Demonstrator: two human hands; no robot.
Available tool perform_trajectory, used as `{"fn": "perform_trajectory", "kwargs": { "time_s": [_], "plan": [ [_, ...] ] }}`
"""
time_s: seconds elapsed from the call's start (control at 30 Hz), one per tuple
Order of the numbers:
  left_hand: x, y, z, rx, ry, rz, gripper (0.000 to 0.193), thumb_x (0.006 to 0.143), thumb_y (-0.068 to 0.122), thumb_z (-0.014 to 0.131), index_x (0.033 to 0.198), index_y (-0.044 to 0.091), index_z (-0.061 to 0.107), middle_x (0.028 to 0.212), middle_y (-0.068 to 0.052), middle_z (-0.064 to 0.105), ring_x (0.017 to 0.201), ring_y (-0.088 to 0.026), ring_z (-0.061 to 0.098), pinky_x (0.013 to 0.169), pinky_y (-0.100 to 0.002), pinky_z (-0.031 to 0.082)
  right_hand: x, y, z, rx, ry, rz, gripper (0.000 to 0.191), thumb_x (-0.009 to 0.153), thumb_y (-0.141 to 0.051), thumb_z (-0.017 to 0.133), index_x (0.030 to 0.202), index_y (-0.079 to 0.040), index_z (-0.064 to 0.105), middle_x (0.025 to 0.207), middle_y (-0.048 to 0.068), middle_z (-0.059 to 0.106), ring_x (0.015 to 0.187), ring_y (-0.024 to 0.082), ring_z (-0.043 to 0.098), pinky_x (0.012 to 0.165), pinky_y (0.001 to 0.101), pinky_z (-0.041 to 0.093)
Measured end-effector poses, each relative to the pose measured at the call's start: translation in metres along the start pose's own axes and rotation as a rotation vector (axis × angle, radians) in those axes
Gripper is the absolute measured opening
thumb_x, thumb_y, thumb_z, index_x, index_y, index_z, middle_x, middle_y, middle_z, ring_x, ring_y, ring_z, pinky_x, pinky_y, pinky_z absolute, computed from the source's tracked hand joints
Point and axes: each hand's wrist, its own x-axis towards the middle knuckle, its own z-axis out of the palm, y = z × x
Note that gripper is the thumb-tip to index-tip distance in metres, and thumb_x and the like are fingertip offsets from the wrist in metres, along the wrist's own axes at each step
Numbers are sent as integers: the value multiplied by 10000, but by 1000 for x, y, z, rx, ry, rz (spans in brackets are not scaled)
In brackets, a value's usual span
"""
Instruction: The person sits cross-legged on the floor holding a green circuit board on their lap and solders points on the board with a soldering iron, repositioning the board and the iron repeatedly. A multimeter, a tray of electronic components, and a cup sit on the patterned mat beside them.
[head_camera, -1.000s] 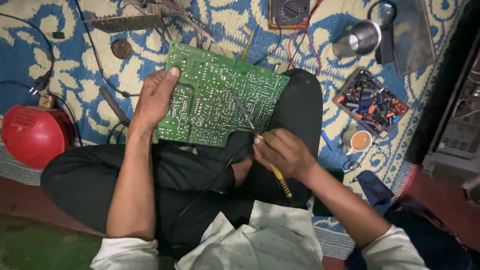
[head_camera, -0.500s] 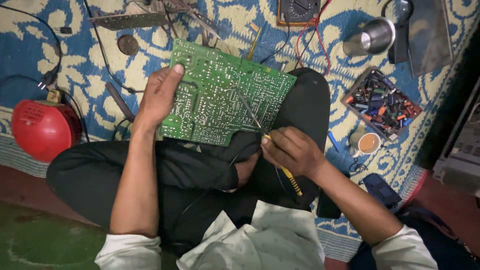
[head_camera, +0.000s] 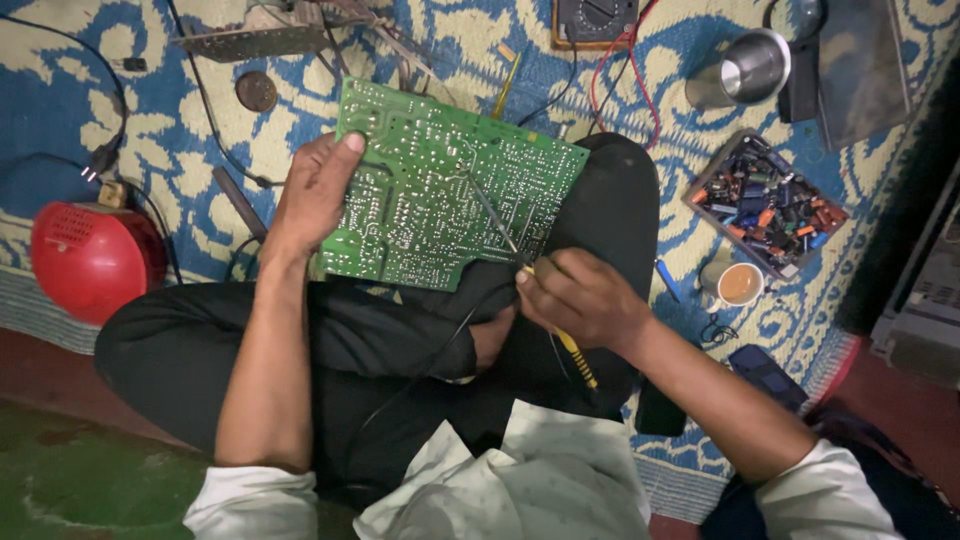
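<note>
A green circuit board, solder side up, rests tilted on my crossed legs in black trousers. My left hand grips the board's left edge, thumb on top. My right hand is closed around a thin soldering iron with a yellow handle; its metal tip touches the middle of the board. A thin dark wire runs from my right hand down across my lap.
On the blue and cream patterned mat: a red round device at left, a multimeter with red and black leads at top, a steel cup, a tray of small parts, a cup of tea, a dark phone.
The view has shifted slightly. Both hands stay on the board and the iron; the iron's tip remains at the middle of the board.
</note>
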Motion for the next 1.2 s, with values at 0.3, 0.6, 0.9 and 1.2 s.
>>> {"fn": "perform_trajectory", "kwargs": {
  "time_s": [0.3,0.6,0.9,1.2],
  "plan": [
    [0,-2,2,0,3,-15,393,1084,361,551,1181,15,710,1007,-21,744,848,-66,633,778,-252,515,-5,-1,2,-29,28,16,384,875,-30,811,1177,13,577,1066,125,593,891,287,632,783,396,570],
    [-1,-1,2,25,13,-24,425,1077,394,553,1174,12,714,995,-28,745,840,-69,635,771,-257,514,-8,1,4,-28,-17,4,421,869,-65,827,1198,12,577,1052,124,596,886,292,628,779,398,563],
    [0,5,8,89,76,-85,472,1067,433,523,1118,10,726,959,-21,732,825,-69,614,756,-265,503,-11,0,2,23,32,40,479,855,-44,838,1234,14,551,1098,145,602,904,312,650,783,412,584],
    [-2,11,11,118,87,-94,481,1060,441,526,1134,15,737,983,-33,745,854,-80,625,798,-272,506,-10,-2,-1,57,60,28,440,849,3,833,1205,24,575,1092,138,608,899,303,665,762,404,587]
  ]
}}
